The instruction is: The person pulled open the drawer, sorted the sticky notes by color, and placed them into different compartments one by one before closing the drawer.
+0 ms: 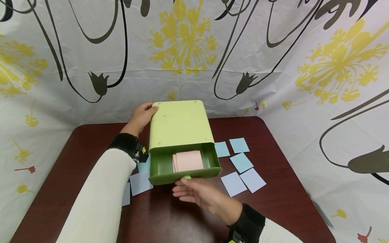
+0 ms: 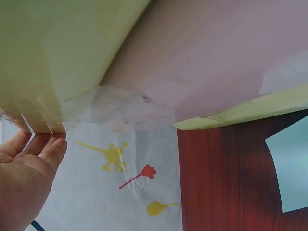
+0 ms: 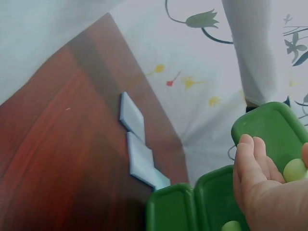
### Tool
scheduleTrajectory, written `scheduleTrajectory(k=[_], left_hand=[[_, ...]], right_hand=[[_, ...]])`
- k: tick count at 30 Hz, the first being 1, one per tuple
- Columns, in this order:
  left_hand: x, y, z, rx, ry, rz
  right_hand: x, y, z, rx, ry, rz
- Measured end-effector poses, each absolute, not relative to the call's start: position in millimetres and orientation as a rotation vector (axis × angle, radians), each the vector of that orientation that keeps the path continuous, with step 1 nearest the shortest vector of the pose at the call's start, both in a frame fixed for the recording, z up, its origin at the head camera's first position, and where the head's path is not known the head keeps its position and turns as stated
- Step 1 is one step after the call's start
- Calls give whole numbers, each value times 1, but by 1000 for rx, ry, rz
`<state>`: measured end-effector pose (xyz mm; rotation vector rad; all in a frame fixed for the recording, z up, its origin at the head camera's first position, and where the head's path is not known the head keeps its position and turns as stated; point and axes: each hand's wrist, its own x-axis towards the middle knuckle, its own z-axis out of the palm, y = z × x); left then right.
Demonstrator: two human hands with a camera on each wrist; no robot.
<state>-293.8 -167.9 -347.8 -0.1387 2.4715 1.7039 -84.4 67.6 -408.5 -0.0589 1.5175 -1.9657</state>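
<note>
A light green box (image 1: 179, 123) stands on the dark red table (image 1: 76, 162) with its darker green drawer (image 1: 161, 165) pulled out toward me. Pink paper squares (image 1: 188, 160) lie stacked in the drawer. My left hand (image 1: 141, 116) grips the box's back left corner, thumb on top; in the left wrist view the fingers (image 2: 43, 149) lie against the box (image 2: 57, 48). My right hand (image 1: 194, 192) is at the drawer front and pinches the small pale green knob (image 1: 187, 177). In the right wrist view the knob (image 3: 294, 169) sits between my fingers (image 3: 250, 154).
Several blue and lilac paper squares (image 1: 241, 162) lie on the table right of the drawer, and more squares (image 1: 140, 182) lie left of it under my forearm. A flowered white cloth (image 1: 273, 67) walls the table on three sides.
</note>
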Motion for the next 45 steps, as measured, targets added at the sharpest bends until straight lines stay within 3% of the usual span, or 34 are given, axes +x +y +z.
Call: scheduleTrajectory(k=[28,45], left_hand=[[-295,-172,-347,-69,2557,1552],[-295,-173,-348,-71,2534,1571]], right_hand=[[-148,43,-395,5,1595,-2070],[-156,43,-400,-32,1624,-2050]])
